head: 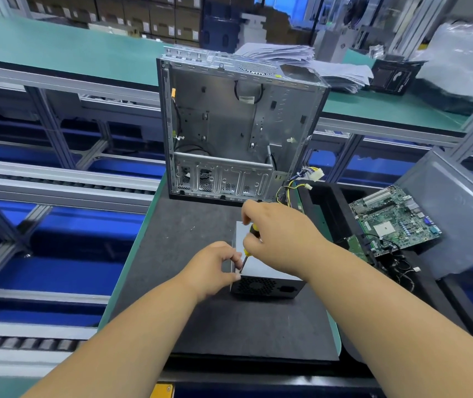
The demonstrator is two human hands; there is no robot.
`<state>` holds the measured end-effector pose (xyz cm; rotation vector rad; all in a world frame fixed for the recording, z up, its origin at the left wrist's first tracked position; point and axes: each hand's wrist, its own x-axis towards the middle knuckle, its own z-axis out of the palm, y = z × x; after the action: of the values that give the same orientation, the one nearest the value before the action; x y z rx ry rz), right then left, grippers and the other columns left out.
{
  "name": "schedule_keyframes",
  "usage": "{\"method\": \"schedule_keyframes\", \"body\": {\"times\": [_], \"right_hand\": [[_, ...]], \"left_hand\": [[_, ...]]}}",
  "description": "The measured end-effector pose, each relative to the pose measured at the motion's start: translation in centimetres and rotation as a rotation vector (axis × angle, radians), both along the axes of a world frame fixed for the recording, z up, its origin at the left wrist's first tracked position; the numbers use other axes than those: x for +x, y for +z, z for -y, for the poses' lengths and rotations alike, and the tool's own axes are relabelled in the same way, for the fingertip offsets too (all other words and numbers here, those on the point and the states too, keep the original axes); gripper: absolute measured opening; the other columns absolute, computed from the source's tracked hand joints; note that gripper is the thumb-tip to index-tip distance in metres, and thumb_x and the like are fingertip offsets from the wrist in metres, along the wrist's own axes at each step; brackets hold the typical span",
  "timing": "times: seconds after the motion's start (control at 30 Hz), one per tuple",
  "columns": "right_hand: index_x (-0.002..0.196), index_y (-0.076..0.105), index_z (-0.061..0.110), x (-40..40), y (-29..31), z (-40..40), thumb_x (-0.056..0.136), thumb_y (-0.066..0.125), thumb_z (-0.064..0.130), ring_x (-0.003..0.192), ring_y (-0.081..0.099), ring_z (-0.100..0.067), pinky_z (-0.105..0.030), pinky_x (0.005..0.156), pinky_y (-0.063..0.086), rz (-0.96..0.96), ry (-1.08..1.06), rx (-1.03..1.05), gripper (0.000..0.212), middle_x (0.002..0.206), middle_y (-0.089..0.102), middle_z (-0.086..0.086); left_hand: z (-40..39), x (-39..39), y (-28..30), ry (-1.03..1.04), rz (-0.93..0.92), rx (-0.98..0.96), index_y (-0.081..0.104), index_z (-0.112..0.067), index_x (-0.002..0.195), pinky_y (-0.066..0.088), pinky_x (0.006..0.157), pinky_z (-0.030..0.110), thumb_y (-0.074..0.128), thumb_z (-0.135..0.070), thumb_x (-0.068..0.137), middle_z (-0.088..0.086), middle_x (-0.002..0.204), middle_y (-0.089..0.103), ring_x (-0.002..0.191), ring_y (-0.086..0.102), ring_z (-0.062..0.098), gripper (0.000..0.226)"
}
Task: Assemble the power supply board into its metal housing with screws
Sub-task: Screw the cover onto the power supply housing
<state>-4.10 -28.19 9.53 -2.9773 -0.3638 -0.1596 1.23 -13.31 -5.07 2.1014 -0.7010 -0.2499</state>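
Dark foam mat (195, 311) carries the power supply housing (261, 278) before the open computer chassis (229, 124). Your left hand (215, 268) pinches its near-left corner; your right hand (281, 234) grips the screwdriver (247, 248), tip there. Closed up, screws apparently under way.

Electronics assembly factory, probably: roller conveyor (57, 185), green-topped benches (71, 50), stacked cartons (149, 15).

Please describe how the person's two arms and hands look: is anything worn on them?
Both forearms are bare up to the picture's edge, with no sleeves showing. The left hand and the right hand wear no gloves. No watch, ring or wrist strap is visible.
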Motion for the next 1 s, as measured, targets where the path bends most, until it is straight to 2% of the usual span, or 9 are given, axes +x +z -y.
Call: {"method": "schedule_keyframes", "body": {"times": [0.2, 0.33, 0.43, 0.5, 0.6, 0.67, 0.73, 0.87, 1.0], "right_hand": [[0.082, 0.044, 0.026, 0.5, -0.7, 0.4, 0.098, 0.038, 0.052, 0.069, 0.048, -0.020, -0.028, 0.049, 0.024, 0.033, -0.160, -0.180, 0.031, 0.065, 0.047, 0.008], [0.083, 0.057, 0.025, 0.3, -0.5, 0.5, 0.092, 0.041, 0.039, 0.082, 0.050, -0.018, -0.029, 0.057, 0.033, -0.022, -0.116, -0.029, 0.022, 0.085, 0.054, 0.007], [0.103, 0.062, 0.027, 0.3, 0.1, 0.8, 0.090, 0.047, 0.033, 0.093, 0.053, -0.017, -0.031, 0.067, 0.039, -0.083, -0.067, 0.029, 0.021, 0.098, 0.058, 0.007], [0.108, 0.057, 0.029, 0.4, 0.1, 1.0, 0.095, 0.047, 0.040, 0.089, 0.056, -0.019, -0.031, 0.065, 0.041, -0.082, -0.096, 0.011, 0.020, 0.092, 0.064, 0.008], [0.096, 0.053, 0.028, 0.4, -0.5, 0.8, 0.099, 0.036, 0.054, 0.076, 0.051, -0.021, -0.031, 0.058, 0.036, -0.012, -0.162, -0.161, 0.031, 0.075, 0.058, 0.008], [0.091, 0.052, 0.026, 0.1, -0.8, 0.6, 0.098, 0.034, 0.052, 0.073, 0.049, -0.020, -0.030, 0.055, 0.030, 0.019, -0.151, -0.143, 0.033, 0.071, 0.052, 0.008], [0.096, 0.052, 0.024, -0.1, -0.5, 0.5, 0.092, 0.039, 0.041, 0.076, 0.051, -0.021, -0.030, 0.054, 0.029, -0.013, -0.107, -0.050, 0.022, 0.079, 0.057, 0.007], [0.091, 0.050, 0.023, -0.2, 0.3, 0.4, 0.087, 0.046, 0.033, 0.076, 0.051, -0.022, -0.027, 0.050, 0.025, 0.032, -0.011, -0.044, 0.012, 0.077, 0.057, 0.006], [0.088, 0.050, 0.024, 0.3, 0.1, 0.3, 0.099, 0.037, 0.048, 0.068, 0.049, -0.021, -0.028, 0.047, 0.025, 0.031, -0.084, -0.209, 0.029, 0.073, 0.057, 0.007]], "left_hand": [[0.0, 0.1, -0.1, -0.006, -0.012, 0.012, 0.069, -0.018, 0.084, 0.032, 0.082, 0.003, 0.080, -0.007, 0.076, -0.007, 0.096, 0.056, 0.092, 0.047, -0.026, 0.017], [-0.1, 0.3, 0.3, -0.042, 0.004, 0.048, 0.066, -0.025, 0.081, 0.035, 0.088, 0.006, 0.080, -0.009, 0.075, -0.007, 0.098, 0.056, 0.098, 0.047, -0.024, 0.023], [0.0, 0.3, 0.5, -0.056, 0.015, 0.075, 0.065, -0.028, 0.082, 0.037, 0.090, 0.012, 0.080, -0.010, 0.074, -0.007, 0.099, 0.056, 0.098, 0.049, -0.013, 0.025], [0.0, 0.2, 0.4, -0.043, 0.020, 0.078, 0.067, -0.025, 0.084, 0.035, 0.084, 0.008, 0.080, -0.011, 0.074, -0.009, 0.097, 0.055, 0.094, 0.050, -0.011, 0.022], [0.1, 0.0, 0.4, -0.031, 0.015, 0.062, 0.067, -0.022, 0.085, 0.039, 0.088, 0.015, 0.080, -0.009, 0.074, -0.007, 0.098, 0.057, 0.099, 0.053, 0.001, 0.021], [0.0, 0.0, 0.6, -0.044, 0.023, 0.057, 0.067, -0.022, 0.084, 0.039, 0.091, 0.017, 0.080, -0.008, 0.074, -0.005, 0.099, 0.058, 0.100, 0.054, 0.003, 0.021], [0.0, 0.0, 0.7, -0.048, 0.031, 0.058, 0.067, -0.022, 0.084, 0.040, 0.091, 0.017, 0.079, -0.008, 0.074, -0.004, 0.100, 0.059, 0.099, 0.054, 0.005, 0.022], [0.0, 0.0, 0.6, -0.047, 0.028, 0.040, 0.064, -0.027, 0.081, 0.037, 0.084, 0.010, 0.079, -0.007, 0.074, -0.010, 0.094, 0.056, 0.092, 0.051, -0.006, 0.026], [0.0, 0.0, 0.3, -0.041, 0.020, 0.045, 0.065, -0.027, 0.082, 0.032, 0.078, 0.005, 0.078, -0.011, 0.076, -0.015, 0.087, 0.050, 0.089, 0.049, -0.012, 0.022]]}}
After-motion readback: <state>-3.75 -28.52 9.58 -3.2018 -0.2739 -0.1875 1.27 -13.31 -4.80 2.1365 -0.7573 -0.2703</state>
